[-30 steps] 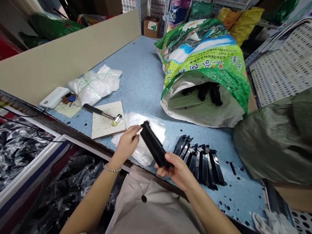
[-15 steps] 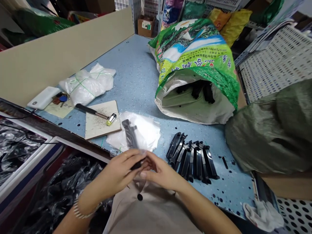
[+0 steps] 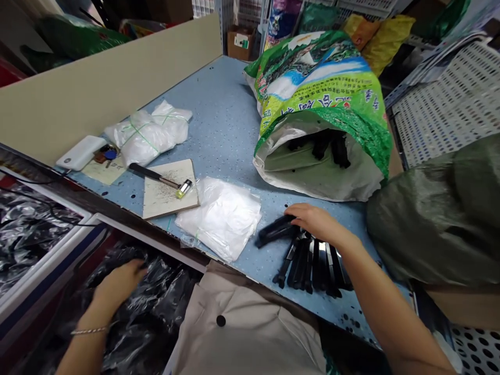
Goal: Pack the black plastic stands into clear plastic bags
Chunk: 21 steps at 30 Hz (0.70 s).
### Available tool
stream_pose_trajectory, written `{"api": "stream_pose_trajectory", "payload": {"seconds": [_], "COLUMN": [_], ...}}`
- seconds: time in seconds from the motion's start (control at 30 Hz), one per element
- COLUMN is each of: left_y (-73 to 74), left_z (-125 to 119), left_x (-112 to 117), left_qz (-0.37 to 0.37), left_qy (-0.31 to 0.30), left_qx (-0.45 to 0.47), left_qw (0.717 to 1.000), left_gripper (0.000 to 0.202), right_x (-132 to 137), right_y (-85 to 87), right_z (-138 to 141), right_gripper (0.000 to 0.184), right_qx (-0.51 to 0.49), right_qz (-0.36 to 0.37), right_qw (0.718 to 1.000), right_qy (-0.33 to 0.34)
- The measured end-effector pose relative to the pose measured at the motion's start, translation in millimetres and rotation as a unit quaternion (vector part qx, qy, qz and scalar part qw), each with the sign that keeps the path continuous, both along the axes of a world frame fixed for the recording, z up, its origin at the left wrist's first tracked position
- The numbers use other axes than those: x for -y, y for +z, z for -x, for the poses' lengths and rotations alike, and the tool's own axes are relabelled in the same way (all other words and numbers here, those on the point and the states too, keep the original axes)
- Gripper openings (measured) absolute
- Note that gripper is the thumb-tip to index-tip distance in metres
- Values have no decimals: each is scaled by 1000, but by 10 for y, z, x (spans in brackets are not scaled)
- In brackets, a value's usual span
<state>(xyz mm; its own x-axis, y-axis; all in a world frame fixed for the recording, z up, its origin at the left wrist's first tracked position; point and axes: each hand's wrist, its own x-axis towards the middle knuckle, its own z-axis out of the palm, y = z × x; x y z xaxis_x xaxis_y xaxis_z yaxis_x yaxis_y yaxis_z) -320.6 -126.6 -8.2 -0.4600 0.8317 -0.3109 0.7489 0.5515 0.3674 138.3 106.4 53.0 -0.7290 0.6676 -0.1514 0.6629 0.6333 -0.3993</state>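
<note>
My right hand (image 3: pixel 312 219) reaches over the bench and grips one end of a black plastic part (image 3: pixel 275 230), which is tilted and blurred by motion. Beneath that hand, several more long black plastic parts (image 3: pixel 312 263) lie side by side in a row. My left hand (image 3: pixel 119 285) is down over a bin of black parts in clear plastic bags (image 3: pixel 156 307); its fingers look apart, though smeared, and I see nothing held in them. Between the hands, a stack of clear plastic bags (image 3: pixel 221 216) lies flat at the bench edge.
A mallet (image 3: pixel 164 179) rests on a board (image 3: pixel 156 200). Behind it are a tied plastic bundle (image 3: pixel 150 130), keys (image 3: pixel 106 152) and a white power bank (image 3: pixel 81 152). A green printed sack (image 3: pixel 324 88) lies open toward me with black parts inside. A dark green sack (image 3: pixel 437 213) stands at right.
My hands have parted from in front of my body. The left moved down-left to the bin; the right moved to the row and took hold of a black part. The bagged part left the bag stack.
</note>
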Motion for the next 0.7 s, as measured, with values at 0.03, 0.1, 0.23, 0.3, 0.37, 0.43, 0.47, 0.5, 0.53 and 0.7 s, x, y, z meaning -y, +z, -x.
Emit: {"api": "stream_pose_trajectory", "payload": {"seconds": [0.03, 0.1, 0.23, 0.3, 0.37, 0.43, 0.47, 0.5, 0.53, 0.7], "left_y": [63, 196, 291, 253, 209, 193, 199, 214, 237, 351], "left_z": [-270, -894, -1859, -1969, -1871, -1697, -1618, -1558, -1518, -1512], "left_x": [-179, -566, -1188, -1353, -1438, -1473, -1478, -1479, -1476, -1445], "left_qz": [-29, -133, -226, -211, -189, -171, -159, -145, -131, -122], "left_qy": [-33, -88, -231, -242, -210, -134, -86, -36, 7, 109], "left_qx": [23, 64, 26, 36, 134, 286, 363, 431, 488, 606], "left_qw": [999, 985, 946, 946, 950, 933, 914, 890, 863, 778], "left_gripper": [13, 17, 16, 11, 14, 17, 19, 22, 25, 29], "right_x": [3, 29, 192, 325, 464, 581, 625, 658, 681, 697], "right_y": [38, 95, 90, 51, 16, -10, -21, -33, -45, -100], "right_z": [-22, -54, -11, 54, 142, 261, 333, 412, 497, 884], "right_gripper": [29, 30, 35, 36, 37, 36, 35, 34, 34, 34], "right_qx": [-19, -71, -206, -269, -329, -384, -409, -430, -447, -487], "right_qz": [1, 20, 123, 200, 297, 392, 430, 462, 491, 568], "right_qw": [1000, 993, 940, 890, 826, 757, 725, 695, 669, 590], "right_qy": [-25, -89, -242, -310, -349, -355, -350, -343, -335, -303]}}
